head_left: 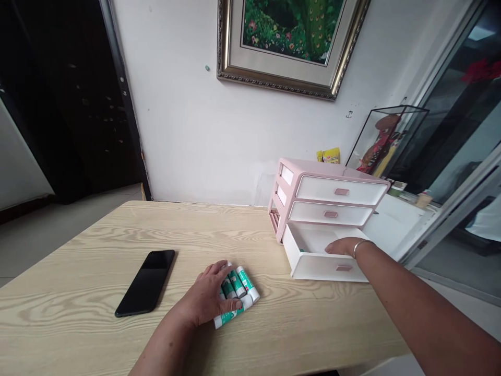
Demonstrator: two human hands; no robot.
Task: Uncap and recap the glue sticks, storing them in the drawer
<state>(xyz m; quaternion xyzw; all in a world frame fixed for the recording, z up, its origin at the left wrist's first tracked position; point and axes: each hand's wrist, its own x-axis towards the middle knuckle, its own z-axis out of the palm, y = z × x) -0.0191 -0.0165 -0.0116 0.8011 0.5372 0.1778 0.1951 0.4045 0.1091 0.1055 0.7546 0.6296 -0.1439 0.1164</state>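
Several green-and-white tubes that look like glue sticks (236,284) lie bunched on the wooden table. My left hand (211,292) is closed over them, its thumb pressed on the tube at the front and its fingers across the tops of the others. To the right stands a pink and white drawer unit (301,166) with its bottom drawer (313,267) pulled out. My right hand (342,245) reaches down into that drawer. The drawer front hides most of its fingers and whatever they touch. A small green bit shows at the drawer's left inside corner.
A black phone (146,282) lies on the table (188,224) at the left. Yellow packets (329,155) sit on or behind the drawer unit's top. A glass display case (385,138) stands behind it at the right, and a framed picture (274,86) hangs on the wall.
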